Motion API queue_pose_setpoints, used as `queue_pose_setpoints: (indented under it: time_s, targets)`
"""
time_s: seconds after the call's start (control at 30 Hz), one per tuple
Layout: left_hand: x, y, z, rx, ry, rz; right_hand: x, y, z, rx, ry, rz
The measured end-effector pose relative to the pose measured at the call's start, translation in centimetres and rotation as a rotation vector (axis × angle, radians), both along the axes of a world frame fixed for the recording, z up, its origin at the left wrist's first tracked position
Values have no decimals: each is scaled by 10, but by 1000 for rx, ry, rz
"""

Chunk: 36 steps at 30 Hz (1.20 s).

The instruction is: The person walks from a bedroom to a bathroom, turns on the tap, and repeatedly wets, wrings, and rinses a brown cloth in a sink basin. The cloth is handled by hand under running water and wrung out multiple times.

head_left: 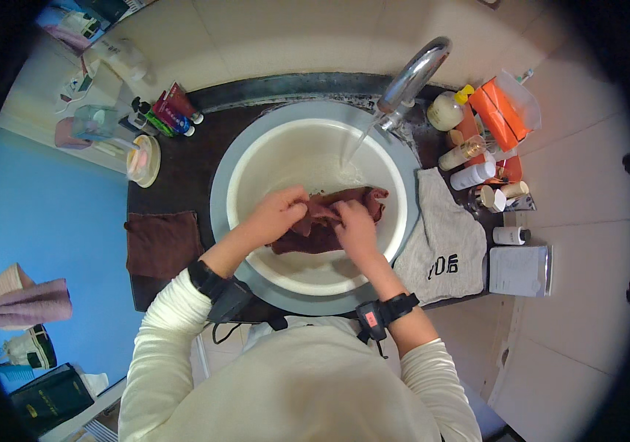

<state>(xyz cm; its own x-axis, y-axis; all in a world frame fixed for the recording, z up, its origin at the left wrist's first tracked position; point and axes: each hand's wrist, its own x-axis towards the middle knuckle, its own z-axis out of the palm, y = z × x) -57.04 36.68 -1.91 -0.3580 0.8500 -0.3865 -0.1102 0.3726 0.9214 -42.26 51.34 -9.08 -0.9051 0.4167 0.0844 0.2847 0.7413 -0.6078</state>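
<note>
Both hands are down in a white basin [237, 166], working on a wet dark reddish-brown cloth [322, 239]. My left hand [282, 210] has its fingers closed on a bunched part of the cloth. Close beside it, my right hand [355, 225] pinches the same raised fold. The rest of the cloth lies spread on the basin floor beneath my fingers and reaches to the right. From the chrome faucet [414, 74] a thin stream of water [357, 144] runs into the basin behind the cloth.
A folded brown cloth [164, 244] lies on the dark counter at left; a grey garment [447, 236] is right of the basin. Tubes [175, 109] and a round dish [144, 160] stand back left. Bottles [473, 175], an orange pack [501, 113] and a white box [519, 270] crowd the right.
</note>
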Motion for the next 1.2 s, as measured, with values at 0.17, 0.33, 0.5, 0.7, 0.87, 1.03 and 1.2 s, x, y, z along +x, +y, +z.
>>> queue_pose_setpoints:
  time_s: [0.17,0.33,0.5,0.7,0.87,1.03,1.2]
  targets:
    - [-6,-4,54,248,-53,177,-2,22,4,-67,111,-192]
    - [-20,-11,98,233,-187,367,-4,55,62,-239,202,-237]
    - [-26,-19,126,39,312,225,-6,73,151,-203,405,-88]
    - [-33,-26,169,3,541,186,-1,78,206,-26,417,19]
    - [-41,-28,193,323,562,296,7,83,168,74,246,-109]
    - [-46,-22,180,300,587,342,9,77,116,-245,151,-198]
    - [-68,-31,144,-40,970,261,11,70,142,-360,371,-189]
